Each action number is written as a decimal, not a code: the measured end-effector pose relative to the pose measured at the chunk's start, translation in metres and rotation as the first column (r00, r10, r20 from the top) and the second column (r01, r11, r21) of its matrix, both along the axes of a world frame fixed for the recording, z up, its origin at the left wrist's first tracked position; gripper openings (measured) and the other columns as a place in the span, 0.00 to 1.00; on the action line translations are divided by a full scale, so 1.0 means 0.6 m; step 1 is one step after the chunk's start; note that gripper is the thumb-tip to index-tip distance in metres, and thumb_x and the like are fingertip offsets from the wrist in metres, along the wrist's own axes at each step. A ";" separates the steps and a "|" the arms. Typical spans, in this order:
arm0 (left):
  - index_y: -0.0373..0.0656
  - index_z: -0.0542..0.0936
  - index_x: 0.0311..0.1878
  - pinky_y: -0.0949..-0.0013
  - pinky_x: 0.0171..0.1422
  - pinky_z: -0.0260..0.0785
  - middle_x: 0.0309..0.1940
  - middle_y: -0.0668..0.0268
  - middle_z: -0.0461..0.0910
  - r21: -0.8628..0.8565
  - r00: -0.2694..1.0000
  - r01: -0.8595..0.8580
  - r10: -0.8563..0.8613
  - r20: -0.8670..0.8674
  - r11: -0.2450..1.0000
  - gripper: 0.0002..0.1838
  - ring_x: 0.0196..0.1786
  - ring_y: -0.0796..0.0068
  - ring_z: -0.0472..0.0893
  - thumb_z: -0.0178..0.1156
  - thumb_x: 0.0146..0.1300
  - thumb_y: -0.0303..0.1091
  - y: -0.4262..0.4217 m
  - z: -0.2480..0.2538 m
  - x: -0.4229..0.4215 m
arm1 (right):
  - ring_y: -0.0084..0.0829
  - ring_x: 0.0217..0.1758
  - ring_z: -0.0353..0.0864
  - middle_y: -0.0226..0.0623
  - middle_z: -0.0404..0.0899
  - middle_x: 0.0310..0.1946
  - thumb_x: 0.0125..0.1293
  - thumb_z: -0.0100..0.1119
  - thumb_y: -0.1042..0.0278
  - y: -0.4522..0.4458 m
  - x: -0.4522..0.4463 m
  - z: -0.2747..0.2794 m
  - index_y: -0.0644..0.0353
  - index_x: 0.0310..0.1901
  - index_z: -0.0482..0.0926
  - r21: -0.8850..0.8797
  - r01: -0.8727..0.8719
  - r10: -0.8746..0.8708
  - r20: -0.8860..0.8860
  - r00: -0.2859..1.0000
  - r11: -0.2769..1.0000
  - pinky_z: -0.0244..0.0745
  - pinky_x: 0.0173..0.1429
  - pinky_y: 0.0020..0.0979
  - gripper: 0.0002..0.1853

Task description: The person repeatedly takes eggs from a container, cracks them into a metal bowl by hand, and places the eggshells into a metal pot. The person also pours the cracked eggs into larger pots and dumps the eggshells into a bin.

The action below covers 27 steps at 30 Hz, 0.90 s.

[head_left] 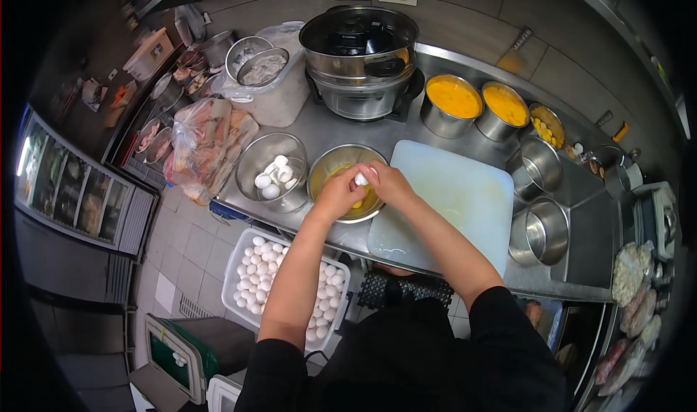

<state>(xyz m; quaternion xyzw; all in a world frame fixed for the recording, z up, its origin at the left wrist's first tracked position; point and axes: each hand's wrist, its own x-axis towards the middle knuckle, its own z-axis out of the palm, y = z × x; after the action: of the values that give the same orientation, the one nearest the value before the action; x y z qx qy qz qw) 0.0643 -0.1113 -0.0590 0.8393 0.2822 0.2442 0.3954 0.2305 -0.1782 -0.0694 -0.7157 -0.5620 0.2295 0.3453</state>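
Observation:
A white egg (pixel 361 180) is between my two hands, above a steel bowl (pixel 319 166) with yellow yolk and clear egg liquid inside. My left hand (pixel 339 195) has its fingers closed against the egg's left side. From the other side my right hand (pixel 390 185) grips it too; whether the shell is split is hard to make out. Just left stands a second steel bowl (pixel 250 158) with several white eggshells (pixel 276 172). Right of the egg bowl lies a white cutting board (pixel 450 194) with a small wet patch.
Below the counter edge is a white crate (pixel 239 267) full of eggs. Steel pots of yellow egg (pixel 454 96) stand at the back right, near other steel pots (pixel 539 230). A large steamer (pixel 359 63) and a bagged pile of raw meat (pixel 207 143) sit behind and left.

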 end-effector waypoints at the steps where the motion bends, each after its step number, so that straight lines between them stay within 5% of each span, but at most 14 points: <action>1: 0.43 0.80 0.60 0.67 0.41 0.73 0.32 0.62 0.79 0.000 1.000 0.000 0.000 0.000 1.000 0.24 0.33 0.69 0.79 0.64 0.58 0.27 0.002 0.001 -0.001 | 0.55 0.49 0.83 0.53 0.85 0.45 0.76 0.45 0.40 -0.002 0.003 0.003 0.56 0.54 0.80 -0.038 -0.032 0.034 0.041 0.999 0.999 0.77 0.54 0.48 0.27; 3: 0.44 0.80 0.59 0.61 0.47 0.75 0.41 0.58 0.81 0.283 1.000 0.010 -0.011 0.001 0.959 0.24 0.39 0.60 0.82 0.61 0.56 0.25 0.008 0.012 -0.005 | 0.55 0.50 0.83 0.52 0.84 0.47 0.76 0.46 0.41 -0.006 0.006 0.006 0.55 0.54 0.79 0.019 -0.056 0.054 0.095 0.994 0.998 0.77 0.54 0.48 0.25; 8: 0.47 0.82 0.57 0.61 0.51 0.75 0.46 0.57 0.81 0.359 0.996 -0.043 0.068 -0.059 0.932 0.23 0.44 0.58 0.81 0.60 0.56 0.23 0.028 0.072 -0.046 | 0.51 0.52 0.84 0.48 0.84 0.49 0.76 0.52 0.46 0.003 0.007 -0.006 0.53 0.57 0.79 0.101 -0.127 0.125 0.024 0.992 0.987 0.78 0.54 0.46 0.21; 10: 0.47 0.82 0.56 0.62 0.51 0.75 0.47 0.56 0.81 0.350 0.984 -0.145 0.171 -0.043 0.925 0.22 0.44 0.58 0.82 0.60 0.57 0.23 0.046 0.089 -0.074 | 0.45 0.52 0.84 0.44 0.85 0.49 0.73 0.58 0.50 0.006 0.010 0.002 0.53 0.61 0.78 0.013 -0.167 0.164 -0.294 0.942 0.986 0.78 0.55 0.41 0.21; 14: 0.50 0.79 0.64 0.62 0.55 0.75 0.54 0.56 0.81 0.326 0.905 -0.340 0.401 -0.143 0.882 0.28 0.48 0.57 0.82 0.61 0.57 0.24 0.100 0.102 -0.156 | 0.40 0.53 0.84 0.41 0.84 0.51 0.70 0.63 0.50 0.022 0.016 0.012 0.53 0.63 0.77 -0.125 -0.230 0.121 -0.566 0.815 0.965 0.77 0.58 0.37 0.24; 16: 0.50 0.78 0.66 0.62 0.58 0.74 0.57 0.56 0.79 0.468 0.853 -0.373 0.494 -0.165 0.801 0.29 0.51 0.56 0.81 0.62 0.58 0.25 0.127 0.068 -0.208 | 0.41 0.54 0.83 0.42 0.84 0.52 0.67 0.68 0.53 0.035 0.014 0.006 0.53 0.64 0.76 -0.075 -0.211 0.181 -0.287 0.940 0.975 0.76 0.60 0.36 0.27; 18: 0.50 0.76 0.68 0.62 0.60 0.73 0.61 0.55 0.78 0.602 0.790 -0.391 0.590 -0.169 0.696 0.30 0.54 0.56 0.81 0.62 0.59 0.26 0.129 0.056 -0.242 | 0.41 0.55 0.83 0.42 0.84 0.52 0.65 0.69 0.54 0.054 0.012 -0.005 0.53 0.63 0.76 -0.053 -0.228 0.213 -0.203 0.956 0.972 0.76 0.60 0.37 0.27; 20: 0.47 0.73 0.69 0.59 0.68 0.69 0.66 0.51 0.74 0.399 0.851 -0.474 0.524 -0.020 0.785 0.30 0.65 0.51 0.77 0.63 0.62 0.30 0.082 0.097 -0.271 | 0.42 0.56 0.82 0.43 0.84 0.52 0.64 0.70 0.55 0.067 0.008 -0.009 0.53 0.63 0.76 -0.032 -0.245 0.239 -0.120 0.964 0.969 0.76 0.60 0.37 0.27; 23: 0.41 0.79 0.62 0.67 0.55 0.73 0.52 0.58 0.83 0.238 0.839 -0.544 0.521 0.159 0.804 0.21 0.47 0.71 0.81 0.64 0.65 0.28 -0.003 0.072 -0.320 | 0.44 0.57 0.82 0.44 0.83 0.52 0.61 0.72 0.60 0.074 -0.004 -0.006 0.55 0.60 0.76 -0.104 -0.253 0.250 -0.036 0.968 0.962 0.75 0.60 0.39 0.26; 27: 0.38 0.83 0.54 0.71 0.49 0.73 0.46 0.60 0.85 -0.039 0.812 -0.568 0.567 0.138 0.822 0.14 0.41 0.75 0.80 0.63 0.67 0.26 -0.142 -0.021 -0.380 | 0.46 0.58 0.80 0.43 0.82 0.51 0.59 0.73 0.63 0.092 -0.013 -0.021 0.57 0.54 0.76 -0.129 -0.298 0.319 0.194 0.928 0.946 0.74 0.61 0.42 0.24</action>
<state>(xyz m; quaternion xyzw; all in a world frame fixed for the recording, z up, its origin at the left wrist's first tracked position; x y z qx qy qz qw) -0.1635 -0.1964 -0.0715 0.6980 0.4898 0.4112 0.3222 0.2224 -0.1233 -0.0817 -0.6547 -0.6894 0.2302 0.2076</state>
